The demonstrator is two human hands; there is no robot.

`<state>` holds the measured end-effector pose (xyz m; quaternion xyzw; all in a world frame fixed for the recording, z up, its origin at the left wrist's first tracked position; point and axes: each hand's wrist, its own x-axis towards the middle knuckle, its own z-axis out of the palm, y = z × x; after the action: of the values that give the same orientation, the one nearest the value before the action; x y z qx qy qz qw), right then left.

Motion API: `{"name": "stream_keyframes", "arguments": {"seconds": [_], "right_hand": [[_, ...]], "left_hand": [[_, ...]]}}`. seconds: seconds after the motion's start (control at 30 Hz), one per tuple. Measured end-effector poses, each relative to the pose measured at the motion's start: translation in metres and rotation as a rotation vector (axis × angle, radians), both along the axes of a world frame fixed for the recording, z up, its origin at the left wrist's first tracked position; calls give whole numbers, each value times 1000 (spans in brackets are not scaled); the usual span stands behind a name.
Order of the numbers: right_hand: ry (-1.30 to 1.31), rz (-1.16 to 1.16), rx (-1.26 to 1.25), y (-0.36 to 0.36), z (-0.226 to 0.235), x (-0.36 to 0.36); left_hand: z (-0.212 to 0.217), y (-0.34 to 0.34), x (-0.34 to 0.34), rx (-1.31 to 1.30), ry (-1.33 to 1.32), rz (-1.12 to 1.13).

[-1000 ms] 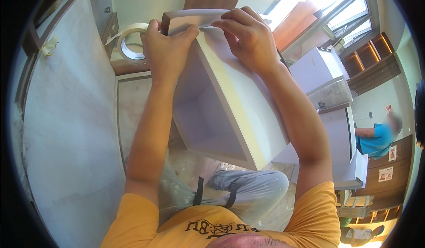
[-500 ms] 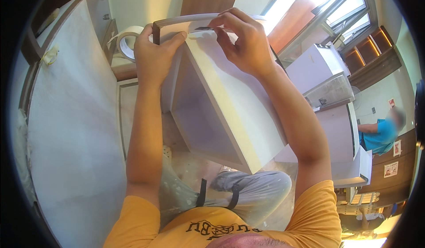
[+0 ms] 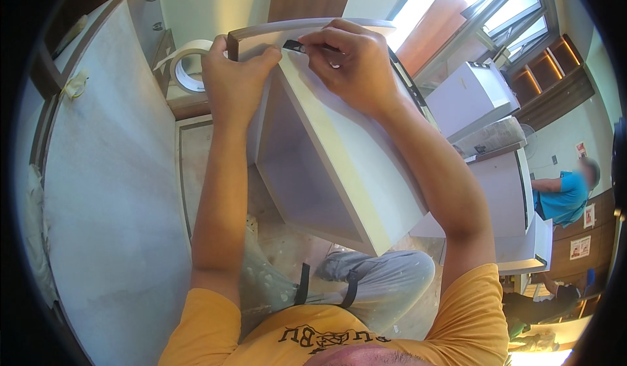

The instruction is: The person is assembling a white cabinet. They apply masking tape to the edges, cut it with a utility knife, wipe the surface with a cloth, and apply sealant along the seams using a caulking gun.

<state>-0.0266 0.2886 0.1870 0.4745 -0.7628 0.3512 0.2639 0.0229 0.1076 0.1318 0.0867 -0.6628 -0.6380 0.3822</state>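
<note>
Two bare hands are at the far end of a white, open-fronted rectangular box (image 3: 372, 157), ahead of a grey-trousered knee (image 3: 406, 273). The left hand (image 3: 236, 85) grips its brown-edged pale panel (image 3: 258, 43); the right hand (image 3: 356, 65) pinches a small, flat black piece (image 3: 294, 46) near the panel's inner face.

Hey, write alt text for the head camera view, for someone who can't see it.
A person's right hand pinches a small dark piece at the far end of a white open box; the left hand grips a brown-ended panel there. A tape roll is left of that hand; someone in blue is at right.
</note>
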Motion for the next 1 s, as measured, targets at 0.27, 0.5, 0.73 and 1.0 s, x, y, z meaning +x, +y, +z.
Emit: {"name": "stream_keyframes", "arguments": {"seconds": [0.27,0.5,0.73,1.0], "right_hand": [[-76,16,9,0,0,4],[-65,28,-52,1,-1,-2],[-21,33,32,1,-2,1],[-138,63,-31,-1,-3,4]], "left_hand": [[-1,4,0,0,9,38],[-2,1,2,-10,-14,27],[0,0,2,7,0,11],[3,5,4,35,-14,16]]}}
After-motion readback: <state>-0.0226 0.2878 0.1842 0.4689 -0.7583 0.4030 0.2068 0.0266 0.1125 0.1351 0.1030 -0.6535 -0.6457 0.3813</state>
